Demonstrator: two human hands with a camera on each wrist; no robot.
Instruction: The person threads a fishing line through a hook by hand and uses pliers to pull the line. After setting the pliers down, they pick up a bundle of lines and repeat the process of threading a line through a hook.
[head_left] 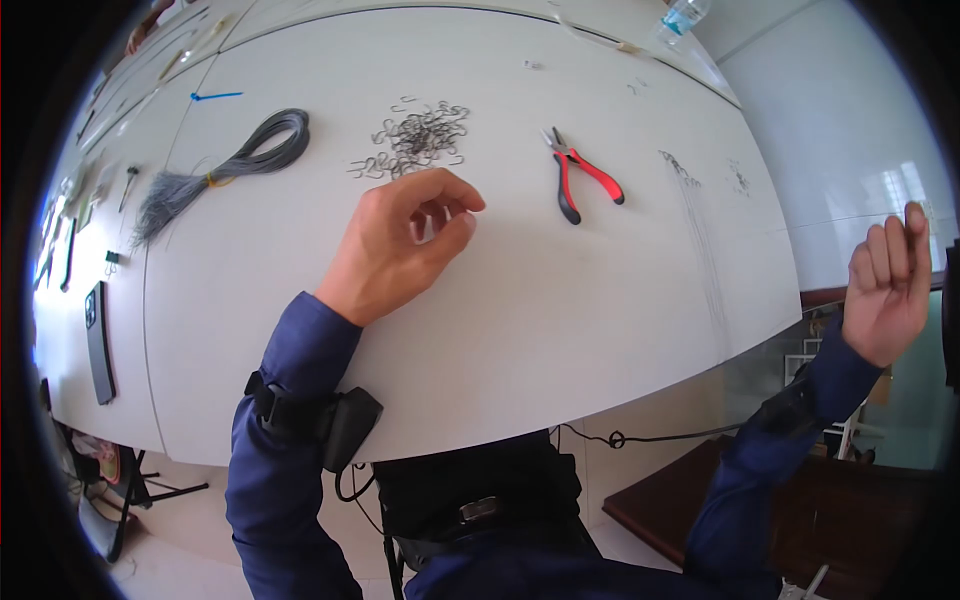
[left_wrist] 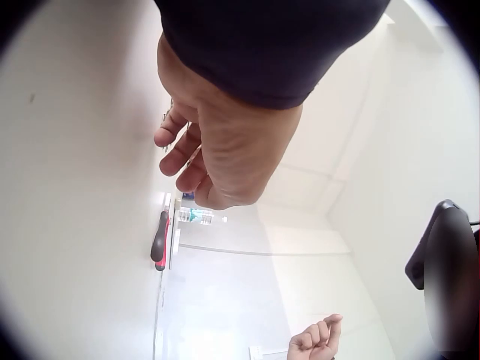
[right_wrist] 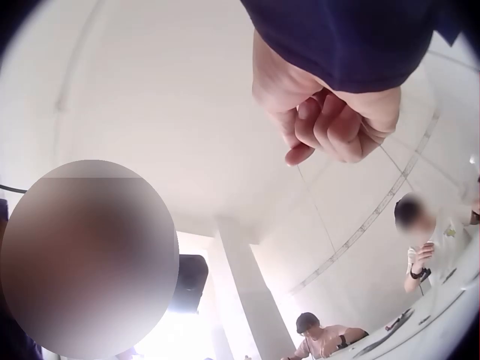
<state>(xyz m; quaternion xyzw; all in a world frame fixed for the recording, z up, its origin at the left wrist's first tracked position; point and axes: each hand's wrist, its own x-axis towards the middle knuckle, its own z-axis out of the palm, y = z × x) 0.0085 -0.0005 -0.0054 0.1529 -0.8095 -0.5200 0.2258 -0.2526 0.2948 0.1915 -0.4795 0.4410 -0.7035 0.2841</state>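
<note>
My left hand (head_left: pixel 400 240) hovers over the table beside a pile of small curved metal hooks (head_left: pixel 420 135). Its fingers bend toward the thumb, the index tip close to the thumb tip; I cannot tell whether something fine sits between them. Out past the table's right end, my right hand (head_left: pixel 888 285) is raised, palm up. In the right wrist view its fingers (right_wrist: pixel 330 127) are curled in, and a thin line (right_wrist: pixel 315 206) trails from them. Red-and-black pliers (head_left: pixel 575 175) lie on the table to the right of the left hand, jaws pointing away.
A grey wire bundle (head_left: pixel 240 165) with a yellow tie lies left of the hooks. Hooks with long thin strands (head_left: pixel 700 230) lie at the table's right end. A phone (head_left: pixel 98 340) is at the left, a bottle (head_left: pixel 685 18) at the back. Other people (right_wrist: pixel 319 337) sit at tables.
</note>
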